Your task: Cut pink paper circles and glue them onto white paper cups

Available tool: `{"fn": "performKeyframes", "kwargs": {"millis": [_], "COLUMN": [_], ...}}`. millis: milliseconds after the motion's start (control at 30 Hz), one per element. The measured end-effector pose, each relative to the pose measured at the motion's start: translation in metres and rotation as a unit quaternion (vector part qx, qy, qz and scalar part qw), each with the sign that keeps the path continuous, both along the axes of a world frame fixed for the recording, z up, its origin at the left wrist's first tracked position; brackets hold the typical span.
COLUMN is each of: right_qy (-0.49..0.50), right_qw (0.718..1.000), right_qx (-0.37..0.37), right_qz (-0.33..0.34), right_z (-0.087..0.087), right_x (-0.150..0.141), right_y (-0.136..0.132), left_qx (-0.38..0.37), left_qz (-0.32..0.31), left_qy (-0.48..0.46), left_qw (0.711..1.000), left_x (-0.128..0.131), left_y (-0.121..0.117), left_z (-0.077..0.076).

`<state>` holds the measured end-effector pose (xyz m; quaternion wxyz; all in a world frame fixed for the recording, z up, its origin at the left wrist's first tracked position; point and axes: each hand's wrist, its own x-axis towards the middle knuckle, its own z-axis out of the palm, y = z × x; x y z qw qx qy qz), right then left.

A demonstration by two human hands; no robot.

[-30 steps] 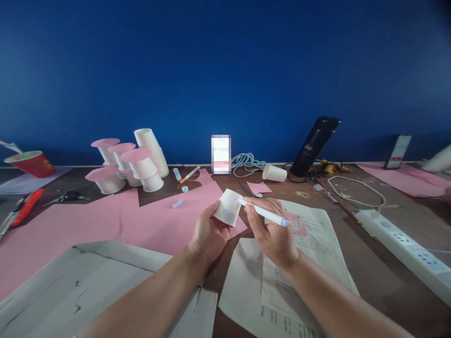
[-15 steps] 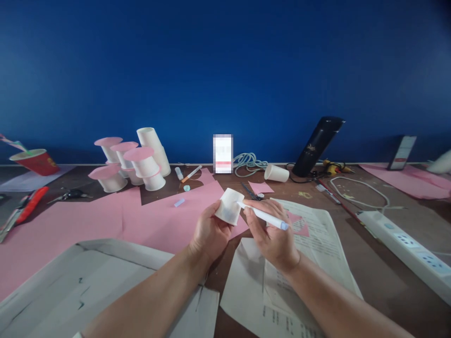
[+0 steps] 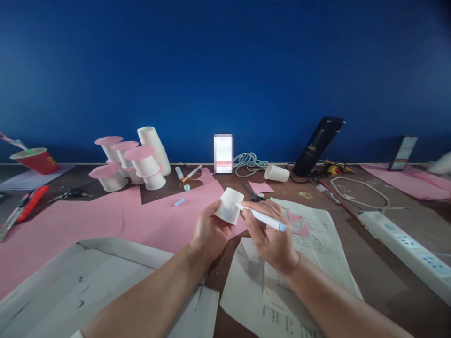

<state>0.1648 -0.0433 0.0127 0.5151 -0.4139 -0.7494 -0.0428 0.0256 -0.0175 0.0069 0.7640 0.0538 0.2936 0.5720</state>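
Tilted in the middle of the view is a white paper cup (image 3: 229, 204), with my left hand (image 3: 211, 232) closed around its left and lower side. A pale bluish patch shows on the cup's wall. My right hand (image 3: 273, 234) grips a white marker (image 3: 262, 217) with a light blue end. Its tip meets or nearly meets the cup's wall; I cannot tell which. Behind my hands, a small light blue marker cap (image 3: 179, 202) lies on a pink sheet (image 3: 158, 220). Scissors (image 3: 254, 193) rest just beyond my right hand.
White cups with pink paper discs (image 3: 139, 153) are stacked at the back left. Another paper cup (image 3: 276, 173) lies on its side. A black bottle (image 3: 317, 148) leans against the blue wall. A power strip (image 3: 405, 249) lies right, printed papers (image 3: 324, 234) under my right arm.
The marker and my right hand have shifted very slightly along the cup's wall. The bluish patch looks a little more distinct. My left hand keeps the cup in place.
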Motion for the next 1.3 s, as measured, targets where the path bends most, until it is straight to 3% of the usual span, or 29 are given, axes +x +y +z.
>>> {"fn": "performKeyframes", "kwargs": {"millis": [533,1300], "right_qy": [0.029,0.001], "right_qw": [0.999,1.0], "right_qx": [0.011,0.027], "right_qz": [-0.008,-0.001], "right_z": [0.0068,0.0024], "right_x": [0.0044,-0.0049], "right_y": [-0.0007,0.0006], "left_qx": [0.024,0.02], "left_qz": [0.013,-0.008], "left_qy": [0.027,0.022], "left_qw": [0.999,1.0], "left_x": [0.001,0.0032], "left_y": [-0.0018,-0.0049], "left_z": [0.0032,0.0027]}}
